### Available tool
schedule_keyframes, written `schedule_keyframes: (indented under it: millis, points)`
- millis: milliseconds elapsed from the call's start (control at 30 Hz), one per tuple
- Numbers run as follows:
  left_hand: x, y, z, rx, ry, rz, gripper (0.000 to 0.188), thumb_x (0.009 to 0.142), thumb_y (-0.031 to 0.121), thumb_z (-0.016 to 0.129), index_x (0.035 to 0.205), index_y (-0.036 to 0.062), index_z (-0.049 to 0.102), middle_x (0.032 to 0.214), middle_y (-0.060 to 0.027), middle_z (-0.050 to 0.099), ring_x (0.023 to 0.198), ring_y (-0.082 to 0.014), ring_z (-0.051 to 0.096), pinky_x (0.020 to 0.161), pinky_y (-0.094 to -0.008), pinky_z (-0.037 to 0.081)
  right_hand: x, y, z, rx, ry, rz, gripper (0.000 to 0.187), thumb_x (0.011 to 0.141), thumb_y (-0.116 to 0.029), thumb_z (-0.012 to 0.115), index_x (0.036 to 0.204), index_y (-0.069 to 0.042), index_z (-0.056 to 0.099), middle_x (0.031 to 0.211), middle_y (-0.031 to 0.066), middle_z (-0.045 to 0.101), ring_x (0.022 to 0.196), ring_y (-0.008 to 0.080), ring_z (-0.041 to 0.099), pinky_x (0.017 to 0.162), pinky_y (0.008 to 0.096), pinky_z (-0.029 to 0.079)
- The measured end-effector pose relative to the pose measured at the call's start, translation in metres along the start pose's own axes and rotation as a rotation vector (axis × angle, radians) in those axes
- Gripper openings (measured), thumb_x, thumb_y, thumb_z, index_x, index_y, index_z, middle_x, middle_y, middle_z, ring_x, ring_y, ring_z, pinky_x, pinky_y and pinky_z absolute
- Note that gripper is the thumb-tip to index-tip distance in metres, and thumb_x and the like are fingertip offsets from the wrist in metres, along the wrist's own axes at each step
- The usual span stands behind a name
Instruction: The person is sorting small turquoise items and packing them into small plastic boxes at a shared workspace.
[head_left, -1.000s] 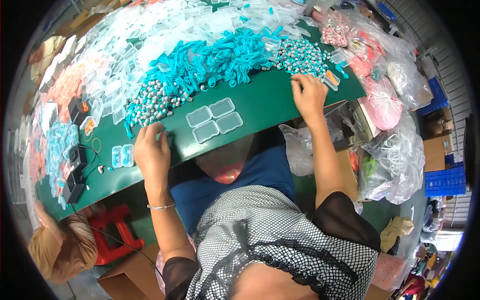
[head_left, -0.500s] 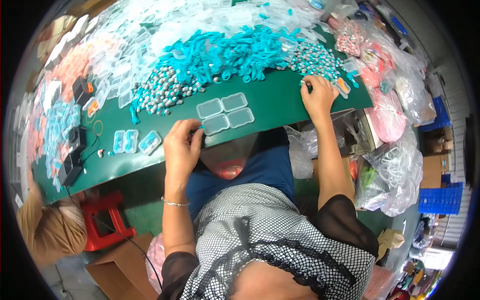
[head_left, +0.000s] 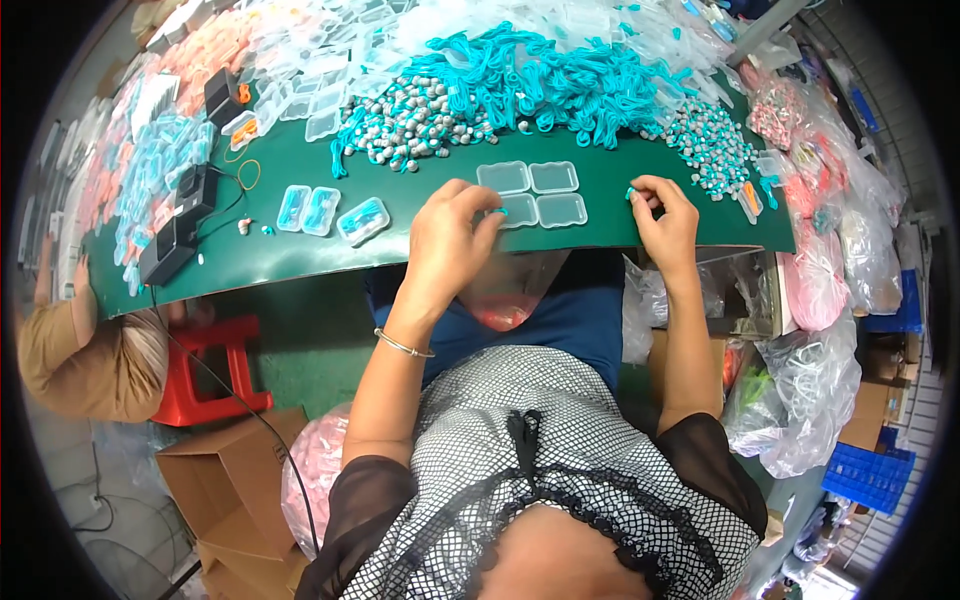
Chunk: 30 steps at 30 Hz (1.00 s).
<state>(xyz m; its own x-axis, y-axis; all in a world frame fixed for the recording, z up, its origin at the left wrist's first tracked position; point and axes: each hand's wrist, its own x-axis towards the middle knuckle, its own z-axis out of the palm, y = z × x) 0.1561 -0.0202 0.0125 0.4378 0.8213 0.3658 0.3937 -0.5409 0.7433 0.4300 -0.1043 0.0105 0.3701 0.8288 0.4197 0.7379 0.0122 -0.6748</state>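
Several shallow clear plastic trays point(head_left: 553, 177) lie in a block on the green tabletop. My left hand point(head_left: 445, 240) is over the near-left tray, thumb and finger pinched on a small teal piece point(head_left: 502, 211). To the right of the trays, my right hand point(head_left: 667, 225) is raised near the table's front edge. Its fingertips are closed on another small teal piece point(head_left: 630, 194), mostly covered by the fingers. Beyond the hands lie a heap of small grey-and-teal pieces point(head_left: 410, 120) and a similar heap point(head_left: 708, 150) farther right.
Bundled teal cords point(head_left: 540, 85) are piled behind the trays, with clear cases beyond. Filled blue cases point(head_left: 362, 221) and black boxes point(head_left: 168, 255) stand at left. A person's tan sleeve point(head_left: 100, 365) and a red stool point(head_left: 215, 370) are lower left. Plastic bags point(head_left: 800, 400) crowd the right.
My right hand has come away from the right heap toward the trays. My left hand has shifted right, from the near-left tray's edge to over it. The whole view has shifted.
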Motion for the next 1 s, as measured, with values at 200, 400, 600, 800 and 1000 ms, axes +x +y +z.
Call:
schedule_keyframes:
  millis: [200, 400, 600, 800, 1000]
  points:
    - [0.002, 0.0, -0.001, 0.123, -0.03, -0.003, 0.014, 0.08, 0.011, 0.075, 0.092, 0.0053, 0.071, 0.089, -0.0097, 0.062, 0.071, -0.0248, 0.062, 0.065, -0.0367, 0.051, -0.009, -0.069, 0.045, -0.052, -0.15, -0.381, 0.01, 0.082, -0.015, 0.071, 0.092, -0.014, 0.071, 0.084, 0.0018, 0.067, 0.084, 0.0224, 0.062, 0.087, 0.0394, 0.037]
    - [-0.001, -0.001, 0.001, 0.138, -0.014, 0.045, 0.015, 0.08, 0.014, 0.075, 0.09, 0.0045, 0.071, 0.09, -0.0107, 0.062, 0.076, -0.0287, 0.062, 0.067, -0.0394, 0.051, -0.006, -0.076, 0.073, -0.16, -0.17, -0.418, 0.012, 0.08, -0.02, 0.075, 0.089, -0.014, 0.07, 0.09, -0.0002, 0.064, 0.096, 0.0208, 0.058, 0.09, 0.042, 0.033]
    - [-0.002, 0.002, -0.004, 0.127, -0.06, 0.006, 0.033, 0.077, 0.021, 0.078, 0.105, 0.0063, 0.068, 0.092, -0.0111, 0.063, 0.09, -0.0328, 0.062, 0.078, -0.0449, 0.048, 0.005, -0.074, 0.071, -0.182, -0.216, -0.434, 0.009, 0.082, -0.02, 0.072, 0.089, -0.015, 0.071, 0.09, 0.0004, 0.064, 0.095, 0.0212, 0.059, 0.089, 0.0421, 0.034]
    - [-0.002, 0.003, -0.007, 0.194, -0.114, 0.02, 0.043, 0.074, 0.024, 0.08, 0.111, 0.006, 0.066, 0.094, -0.0116, 0.06, 0.092, -0.0328, 0.06, 0.08, -0.0444, 0.048, 0.066, -0.058, 0.087, -0.217, -0.061, -0.393, 0.012, 0.084, -0.023, 0.072, 0.093, -0.016, 0.073, 0.088, 0.0022, 0.069, 0.086, 0.0232, 0.064, 0.082, 0.0431, 0.038]
    - [-0.005, -0.004, -0.004, 0.181, -0.05, 0.106, 0.043, 0.074, 0.023, 0.081, 0.111, 0.0053, 0.066, 0.091, -0.0116, 0.06, 0.084, -0.0328, 0.059, 0.074, -0.044, 0.049, 0.085, -0.064, 0.125, -0.373, -0.073, -0.392, 0.018, 0.08, -0.028, 0.076, 0.091, -0.016, 0.073, 0.088, 0.0024, 0.069, 0.087, 0.0223, 0.064, 0.081, 0.0433, 0.037]
